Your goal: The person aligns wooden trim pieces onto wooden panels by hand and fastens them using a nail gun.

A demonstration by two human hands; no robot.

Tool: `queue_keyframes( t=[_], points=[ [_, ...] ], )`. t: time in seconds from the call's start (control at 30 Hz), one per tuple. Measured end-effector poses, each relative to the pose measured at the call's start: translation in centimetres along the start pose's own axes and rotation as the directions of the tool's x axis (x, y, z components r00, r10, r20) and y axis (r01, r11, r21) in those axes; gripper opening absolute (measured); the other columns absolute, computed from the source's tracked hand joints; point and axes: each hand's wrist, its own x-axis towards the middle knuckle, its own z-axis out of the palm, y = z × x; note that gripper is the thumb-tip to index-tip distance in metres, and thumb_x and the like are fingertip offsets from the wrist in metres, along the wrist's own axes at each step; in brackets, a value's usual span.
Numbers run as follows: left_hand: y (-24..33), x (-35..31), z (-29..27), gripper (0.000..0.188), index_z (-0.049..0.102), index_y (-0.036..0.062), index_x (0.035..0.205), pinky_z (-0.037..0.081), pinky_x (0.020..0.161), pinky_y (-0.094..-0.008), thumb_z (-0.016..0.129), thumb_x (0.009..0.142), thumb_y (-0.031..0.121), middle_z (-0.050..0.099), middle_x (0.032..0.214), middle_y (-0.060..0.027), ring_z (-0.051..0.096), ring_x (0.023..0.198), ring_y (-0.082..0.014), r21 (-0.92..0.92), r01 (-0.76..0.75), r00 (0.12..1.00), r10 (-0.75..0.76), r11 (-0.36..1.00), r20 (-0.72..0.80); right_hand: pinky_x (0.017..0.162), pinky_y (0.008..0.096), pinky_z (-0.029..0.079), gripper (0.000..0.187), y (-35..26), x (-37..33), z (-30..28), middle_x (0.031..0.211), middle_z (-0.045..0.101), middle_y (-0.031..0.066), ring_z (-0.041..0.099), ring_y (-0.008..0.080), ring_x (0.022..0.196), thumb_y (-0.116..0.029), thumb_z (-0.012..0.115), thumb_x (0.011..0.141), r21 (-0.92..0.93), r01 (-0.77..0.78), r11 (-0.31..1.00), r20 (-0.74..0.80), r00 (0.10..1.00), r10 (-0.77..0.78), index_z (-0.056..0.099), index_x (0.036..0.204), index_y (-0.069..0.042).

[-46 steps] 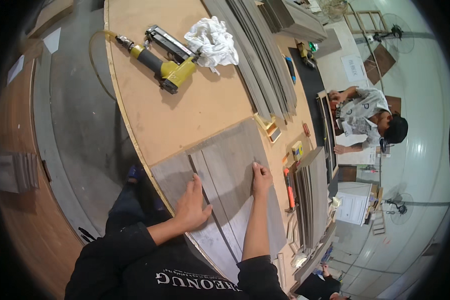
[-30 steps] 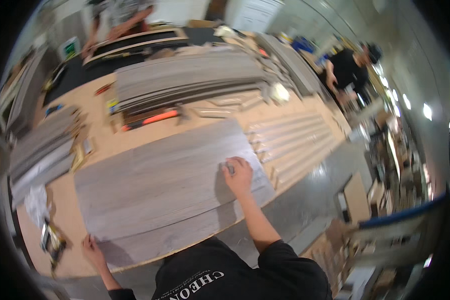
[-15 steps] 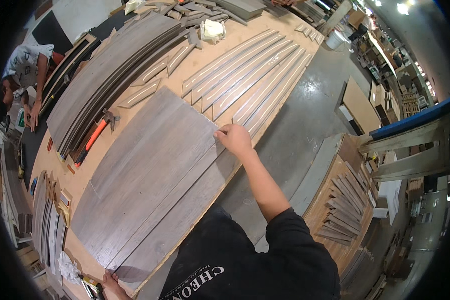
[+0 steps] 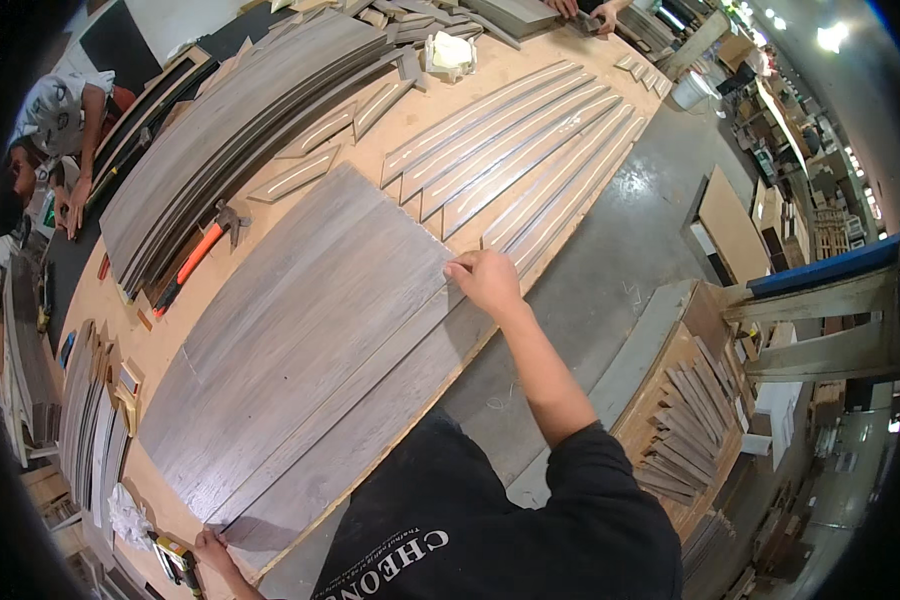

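Observation:
A narrow grey wood strip lies lengthwise along a broad grey plank panel, and a shadow falls along its near side. The fingers of my right hand are pinched on the strip's far end. At its near end, my left hand closes on the other tip, partly cut off by the lower view. Beyond my right hand lie several grey strips with pale glue lines. Close to my left hand are a black and yellow tape measure and a crumpled white wad.
A claw hammer with an orange handle lies beside a stack of curved grey planks. A tub of pale glue stands farther back. One co-worker leans in at left; another person's hands show at the top.
The view has shifted slightly, so the bench contents sit a little differently in it. Another person's hands show more at the top. My grip on the strip looks the same.

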Motion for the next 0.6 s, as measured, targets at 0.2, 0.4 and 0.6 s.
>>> queue_keyframes(
  t=[0.2, 0.4, 0.6],
  points=[
    [13.3, -0.6, 6.9, 0.042, 0.055, -0.0038, 0.117, 0.037, 0.097, -0.0434, 0.064, 0.082, 0.016, 0.053, 0.119, -0.0248, 0.047, 0.115, -0.0385, 0.536, -0.570, 0.797, 0.578, 0.622, 0.176, 0.088, 0.0372, 0.046, 0.047, 0.6, -3.8, -1.5, 0.118, 0.058, 0.0103, 0.056, 0.0297, 0.106, -0.030, 0.074, 0.069, 0.126, 0.553, 0.824, -0.024, 0.832, -0.554, 0.063, 0.112, -0.016],
    [29.6, -5.9, 27.3, 0.040, 0.058, 0.0017, 0.117, 0.040, 0.092, -0.0394, 0.064, 0.082, 0.021, 0.056, 0.111, -0.0192, 0.053, 0.105, -0.0339, 0.089, -0.930, 0.352, 0.795, 0.357, 0.494, 0.090, 0.0365, 0.045, 0.051, 2.9, -4.3, 0.7, 0.125, 0.052, 0.0069, 0.052, 0.0279, 0.111, -0.033, 0.074, 0.066, 0.029, 0.579, 0.815, -0.125, 0.811, -0.571, 0.061, 0.112, -0.014],
    [34.5, -6.4, 36.6, 0.031, 0.066, -0.0007, 0.100, 0.044, 0.083, -0.0319, 0.066, 0.082, 0.024, 0.062, 0.095, -0.0136, 0.059, 0.090, -0.0235, -0.147, -0.800, 0.397, 0.696, 0.582, 0.598, 0.085, 0.0356, 0.046, 0.059, 2.7, -4.2, 0.5, 0.116, 0.056, 0.0060, 0.054, 0.0267, 0.102, -0.034, 0.073, 0.067, 0.045, 0.465, 0.884, -0.105, 0.882, -0.459, 0.056, 0.118, -0.011]
  ],
)
